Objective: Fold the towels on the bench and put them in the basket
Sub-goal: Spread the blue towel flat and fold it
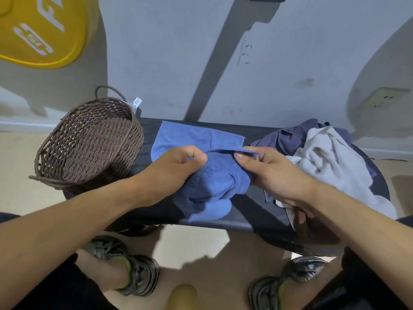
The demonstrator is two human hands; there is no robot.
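Bench (245, 222): dark, runs left to right in front of you, against a grey wall (178, 63). Everything below is placed from the bench.

Basket (89, 148): brown woven, sits on the bench's left end, tipped so its opening faces you. Nothing visible inside. A white tag (137, 102) hangs from its far handle.

Pile of towels (330, 157): on the bench's right end, unfolded; a white one lies crumpled over dark blue-grey ones.

Blue towel (214, 182): at the bench's middle, between basket and pile. Its far part lies flat on the seat; its near part is bunched up and lifted, with a lighter flap reaching the bench's front edge.

Your left hand (176, 168): over the bench's middle, fingers curled, thumb and forefinger pinching the blue towel's raised fold.

Your right hand (274, 173): just right of it, thumb and fingers pinching the same fold's edge. Lower fingers lie against the white towel; whether they grip it, cannot tell.

Your shoes (138, 274): on the floor below the bench's front edge.
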